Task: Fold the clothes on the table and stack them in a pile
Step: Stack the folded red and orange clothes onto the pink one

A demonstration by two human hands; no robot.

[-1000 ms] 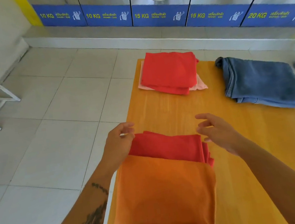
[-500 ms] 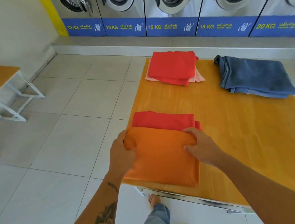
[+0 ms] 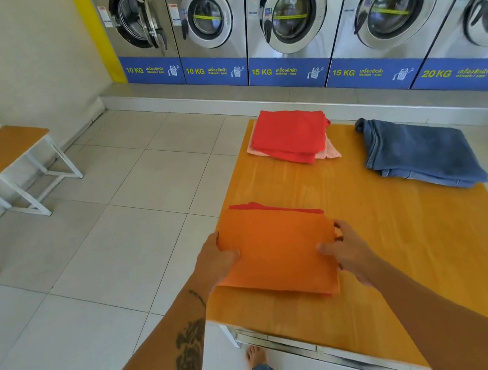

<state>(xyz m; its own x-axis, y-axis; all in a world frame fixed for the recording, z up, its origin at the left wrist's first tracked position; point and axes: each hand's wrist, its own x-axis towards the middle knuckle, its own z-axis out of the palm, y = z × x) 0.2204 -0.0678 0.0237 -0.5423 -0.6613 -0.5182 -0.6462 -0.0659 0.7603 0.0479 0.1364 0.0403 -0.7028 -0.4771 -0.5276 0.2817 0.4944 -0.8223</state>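
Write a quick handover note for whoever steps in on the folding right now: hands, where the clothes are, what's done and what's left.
Left hand: grip on the left edge of the folded orange garment.
Right hand: grip on its right edge.
The orange garment lies on a folded red garment at the near side of the table.
Far side: red garment over pink garment, already stacked.
Far right: folded jeans, lying apart.
Left: probably gather the three lots into one pile.

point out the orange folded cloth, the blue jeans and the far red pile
orange folded cloth [image 3: 277,251], head view, middle of its top face
blue jeans [image 3: 418,152], head view, centre of the folded denim
far red pile [image 3: 290,134], head view, top face of the red garment
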